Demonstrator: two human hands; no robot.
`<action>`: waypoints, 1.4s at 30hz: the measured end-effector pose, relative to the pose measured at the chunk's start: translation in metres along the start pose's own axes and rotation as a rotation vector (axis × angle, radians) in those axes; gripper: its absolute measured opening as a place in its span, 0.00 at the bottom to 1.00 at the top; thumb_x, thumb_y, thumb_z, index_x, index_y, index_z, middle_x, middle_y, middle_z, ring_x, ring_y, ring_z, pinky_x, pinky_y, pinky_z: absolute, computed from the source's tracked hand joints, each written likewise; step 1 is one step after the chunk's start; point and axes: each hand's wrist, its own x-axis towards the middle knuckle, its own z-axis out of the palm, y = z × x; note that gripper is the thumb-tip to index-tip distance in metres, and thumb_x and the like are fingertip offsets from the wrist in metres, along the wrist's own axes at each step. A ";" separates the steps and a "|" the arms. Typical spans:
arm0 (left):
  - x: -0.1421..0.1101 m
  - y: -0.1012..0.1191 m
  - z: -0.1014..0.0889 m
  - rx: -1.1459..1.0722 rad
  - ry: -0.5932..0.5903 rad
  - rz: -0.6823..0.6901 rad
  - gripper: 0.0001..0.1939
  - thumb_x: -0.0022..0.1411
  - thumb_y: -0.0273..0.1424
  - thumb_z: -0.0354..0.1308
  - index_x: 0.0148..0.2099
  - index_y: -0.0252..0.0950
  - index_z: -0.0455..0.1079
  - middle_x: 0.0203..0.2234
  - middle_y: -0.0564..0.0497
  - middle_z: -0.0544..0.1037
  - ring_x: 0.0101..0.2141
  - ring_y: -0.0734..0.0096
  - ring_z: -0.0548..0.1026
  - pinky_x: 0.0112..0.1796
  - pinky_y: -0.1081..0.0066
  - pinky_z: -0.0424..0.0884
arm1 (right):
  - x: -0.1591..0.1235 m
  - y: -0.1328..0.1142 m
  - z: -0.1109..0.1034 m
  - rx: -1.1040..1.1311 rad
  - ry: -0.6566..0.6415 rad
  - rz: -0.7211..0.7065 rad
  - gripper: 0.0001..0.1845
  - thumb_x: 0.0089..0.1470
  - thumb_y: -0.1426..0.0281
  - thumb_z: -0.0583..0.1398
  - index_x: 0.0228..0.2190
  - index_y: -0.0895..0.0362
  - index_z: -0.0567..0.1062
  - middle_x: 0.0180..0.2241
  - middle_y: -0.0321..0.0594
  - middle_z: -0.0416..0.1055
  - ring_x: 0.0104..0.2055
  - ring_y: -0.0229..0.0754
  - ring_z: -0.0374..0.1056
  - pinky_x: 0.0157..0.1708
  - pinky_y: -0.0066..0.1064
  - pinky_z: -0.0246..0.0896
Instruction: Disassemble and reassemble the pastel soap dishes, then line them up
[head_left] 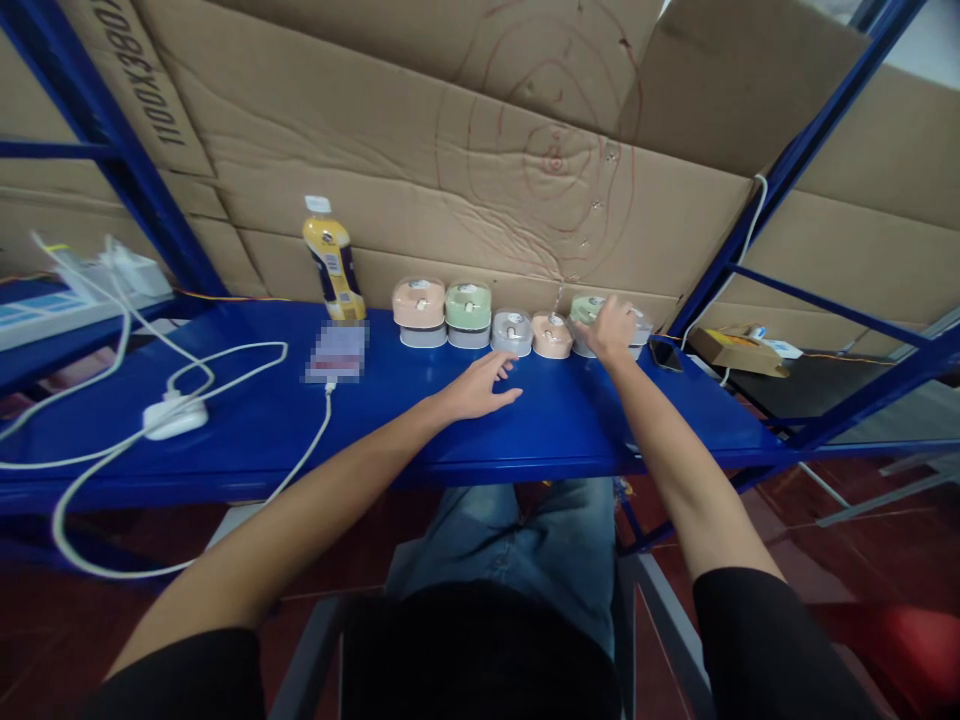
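Head view, right hand: the right hand [615,325] reaches over the right green box [583,310], palm down, thumb along its left side; the far fingers are partly hidden, so I cannot tell whether they pinch it or only rest on it.
Right green box: at the right part of the row, directly under and slightly left of that palm; the right hand is clearly the nearer one.
Its axis: no clearly longer side shows; the row itself runs sideways along the back of the shelf [555,415], before the cardboard [337,150].
Right grey box: the right grey box [643,328] is just right of the hand, partly covered by it.
Left hand: the left hand [480,388] holds nothing, fingers loosely bent, thumb spread away, just in front of the middle grey box [513,335].
Between the hands: the low peach box [552,338], beside the middle grey box.
Left end: the tall peach box [420,303] and left green box [469,307], side by side, well away from the right hand.
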 end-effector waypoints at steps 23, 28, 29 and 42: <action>0.002 0.001 0.000 0.058 -0.025 -0.025 0.28 0.66 0.42 0.65 0.63 0.35 0.70 0.55 0.39 0.78 0.50 0.53 0.81 0.57 0.50 0.79 | -0.062 -0.040 0.016 -0.075 -0.305 -0.658 0.38 0.70 0.53 0.58 0.69 0.66 0.66 0.74 0.66 0.60 0.76 0.68 0.56 0.73 0.55 0.53; 0.002 -0.001 0.002 0.047 -0.017 -0.020 0.27 0.66 0.42 0.66 0.63 0.37 0.70 0.56 0.40 0.78 0.51 0.53 0.82 0.56 0.51 0.80 | -0.099 -0.025 -0.014 -0.058 -0.286 -0.670 0.40 0.67 0.54 0.62 0.68 0.68 0.66 0.73 0.68 0.61 0.75 0.70 0.58 0.73 0.56 0.53; 0.002 -0.002 0.002 0.043 -0.011 -0.018 0.27 0.66 0.42 0.66 0.63 0.37 0.71 0.56 0.40 0.78 0.51 0.52 0.82 0.55 0.51 0.80 | -0.106 -0.021 -0.023 -0.039 -0.278 -0.676 0.37 0.68 0.53 0.61 0.67 0.67 0.68 0.71 0.67 0.65 0.73 0.69 0.60 0.71 0.55 0.56; 0.000 -0.004 -0.001 -0.095 0.030 -0.038 0.67 0.44 0.52 0.83 0.77 0.38 0.55 0.70 0.29 0.69 0.68 0.35 0.71 0.67 0.40 0.69 | -0.120 0.005 -0.049 0.385 -0.498 -0.719 0.48 0.58 0.46 0.70 0.71 0.54 0.65 0.70 0.58 0.67 0.70 0.67 0.67 0.67 0.58 0.66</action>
